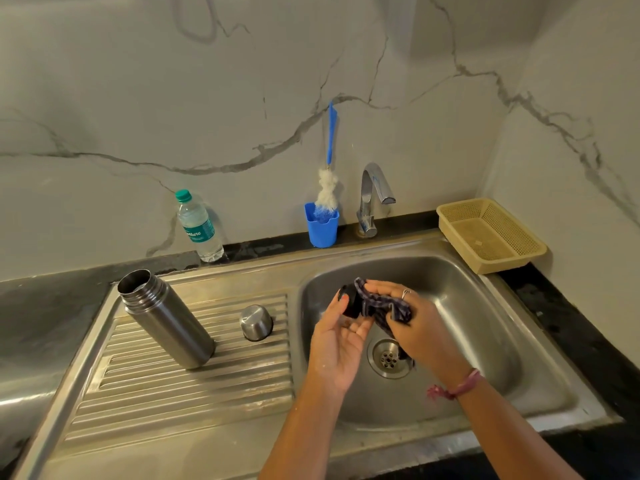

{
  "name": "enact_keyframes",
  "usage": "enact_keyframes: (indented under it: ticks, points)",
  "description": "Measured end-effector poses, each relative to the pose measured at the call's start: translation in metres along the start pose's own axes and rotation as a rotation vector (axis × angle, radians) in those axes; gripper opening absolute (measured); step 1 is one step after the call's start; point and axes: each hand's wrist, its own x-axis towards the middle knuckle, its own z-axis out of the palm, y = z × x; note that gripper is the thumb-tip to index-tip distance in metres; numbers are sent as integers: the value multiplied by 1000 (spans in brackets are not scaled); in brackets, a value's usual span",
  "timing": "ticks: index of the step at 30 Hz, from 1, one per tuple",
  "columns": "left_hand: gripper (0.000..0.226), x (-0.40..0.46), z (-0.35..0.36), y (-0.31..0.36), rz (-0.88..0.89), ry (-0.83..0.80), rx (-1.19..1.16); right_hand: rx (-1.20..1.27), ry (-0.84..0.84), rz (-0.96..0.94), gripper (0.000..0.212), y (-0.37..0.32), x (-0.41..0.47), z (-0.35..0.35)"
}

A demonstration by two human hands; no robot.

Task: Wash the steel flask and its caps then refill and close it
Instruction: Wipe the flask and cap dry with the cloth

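Inventory by count: one steel flask (166,318), open at the neck; two caps — one steel cup cap (256,322) and one black inner cap (349,300); one checked cloth (384,306); and two hands, one left hand (341,344) and one right hand (412,323). Fixtures: one sink basin (485,327) with one drain (389,357), one ribbed draining board (194,382) and one tap (372,199). Accessories on the table (45,320) — one plastic water bottle (200,226), one blue holder cup (321,226) containing one bottle brush (329,168), and one beige basket (490,235).
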Motion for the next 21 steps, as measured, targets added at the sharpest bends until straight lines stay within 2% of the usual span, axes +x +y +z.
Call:
enact_keyframes:
  ticks: [2,4,7,9,13,17,21]
  points:
    - [56,1,3,-2,21,18,-2,-80,-46,-83,52,-6,-2,5]
    - [58,2,4,-1,31,17,-7,-91,-65,-140,52,-7,-2,7]
    - [51,0,5,-1,12,10,-20,38,-24,-6,49,-4,6,-3]
    - [45,0,4,-4,-12,19,-43,22,-8,35,47,-5,8,-4]
    - [35,3,-1,1,-16,0,-11,-22,-60,-67,54,-7,2,1]
    - [35,-1,4,2,-28,-28,15,-4,2,-12,59,-3,6,-6]
    - [32,2,6,1,9,-36,-10,-73,-79,-111,55,-10,3,2]
